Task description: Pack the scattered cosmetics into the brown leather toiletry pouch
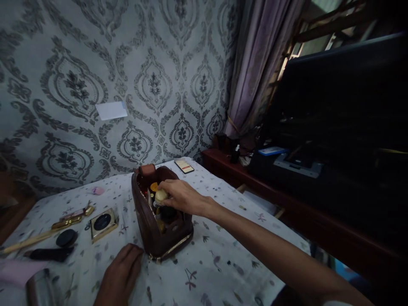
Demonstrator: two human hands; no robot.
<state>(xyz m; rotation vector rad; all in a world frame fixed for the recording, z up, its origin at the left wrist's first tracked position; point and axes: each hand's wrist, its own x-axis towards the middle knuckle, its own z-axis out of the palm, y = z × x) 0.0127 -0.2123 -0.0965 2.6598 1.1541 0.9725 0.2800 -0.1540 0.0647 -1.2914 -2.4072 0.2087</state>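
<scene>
1. Patterned wallpaper (154, 85) rises behind a white printed cloth (219, 263).
2. From the lower right, the right hand (185, 196) reaches down into the open brown bag (149, 229), fingers clamped on a pale round thing (161, 196) within its opening.
3. The left hand (119, 274) rests by the bag's near corner, fingers unclenched.
4. Cloth stretches rightward to its edge; a compact (103, 224) lies left.

The bag (147, 227) is brown, the cloth (219, 272) flower-printed white.
</scene>
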